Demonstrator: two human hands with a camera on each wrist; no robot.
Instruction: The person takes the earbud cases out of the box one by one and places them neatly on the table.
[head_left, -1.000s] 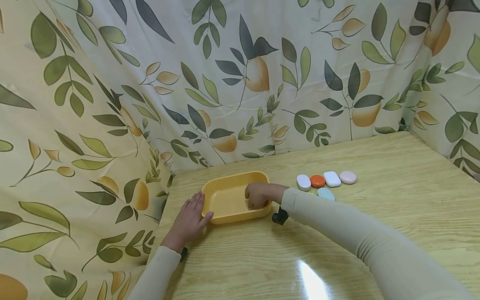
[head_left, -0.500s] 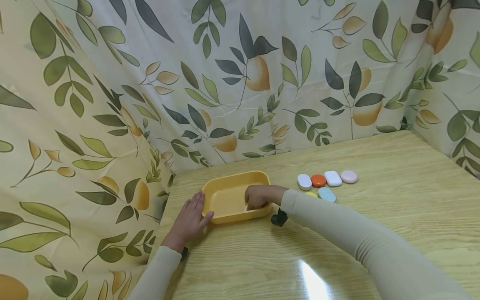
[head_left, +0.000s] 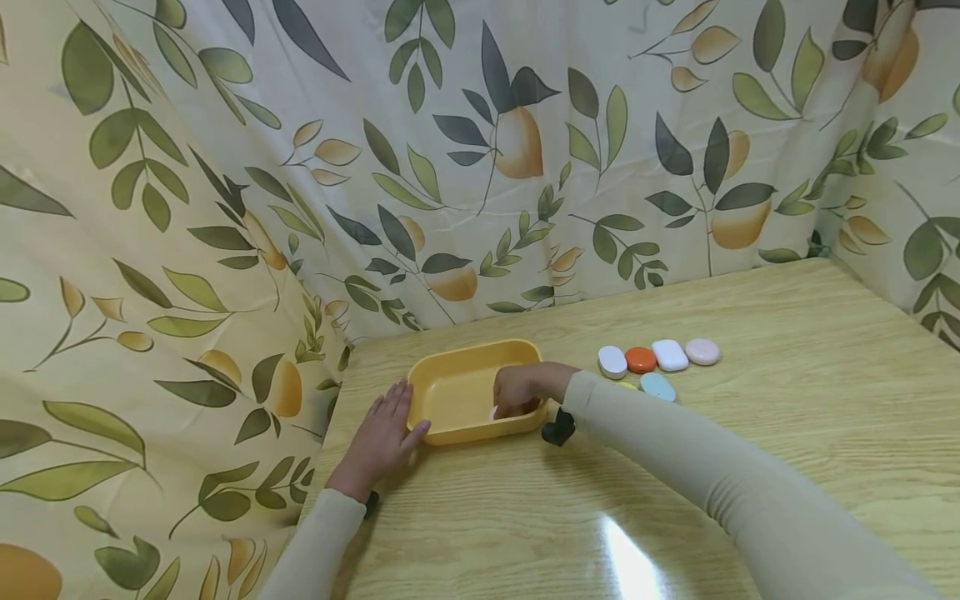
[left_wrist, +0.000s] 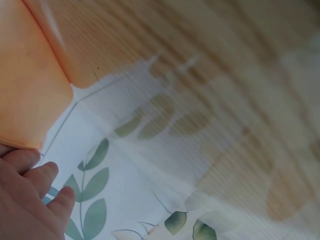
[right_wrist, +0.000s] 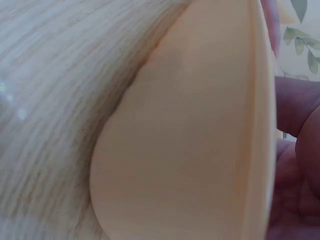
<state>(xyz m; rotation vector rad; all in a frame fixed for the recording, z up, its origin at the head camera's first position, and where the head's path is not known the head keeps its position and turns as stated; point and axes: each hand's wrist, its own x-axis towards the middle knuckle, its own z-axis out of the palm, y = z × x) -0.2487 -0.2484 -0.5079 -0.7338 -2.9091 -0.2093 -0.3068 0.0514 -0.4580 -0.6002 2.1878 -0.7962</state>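
A shallow yellow-orange plastic tray [head_left: 465,434] sits on the wooden table. Against its left end rests my left hand [head_left: 382,433], fingers straight, thumb near the front corner. My right hand [head_left: 516,390] reaches inside at the right end with curled fingers. A sliver of a pale bar of soap [head_left: 492,412] shows under those fingers; most of it is hidden. In the left wrist view, left fingertips [left_wrist: 47,175] touch the tray wall [left_wrist: 30,80]. The right wrist view has the tray's outer wall [right_wrist: 175,130] in front of the right hand [right_wrist: 300,165], with the soap out of sight.
Right of the tray lie soap bars: white oval [head_left: 612,362], orange [head_left: 641,360], white rectangular [head_left: 670,355], pink [head_left: 702,351], light blue [head_left: 657,387] and a yellow one [head_left: 627,385] partly behind the right sleeve. A leaf-patterned curtain [head_left: 495,250] borders the table.
The pale edge of the soap under my right fingers has come into sight. Both hands keep nearly the same place; the head view has shifted slightly.
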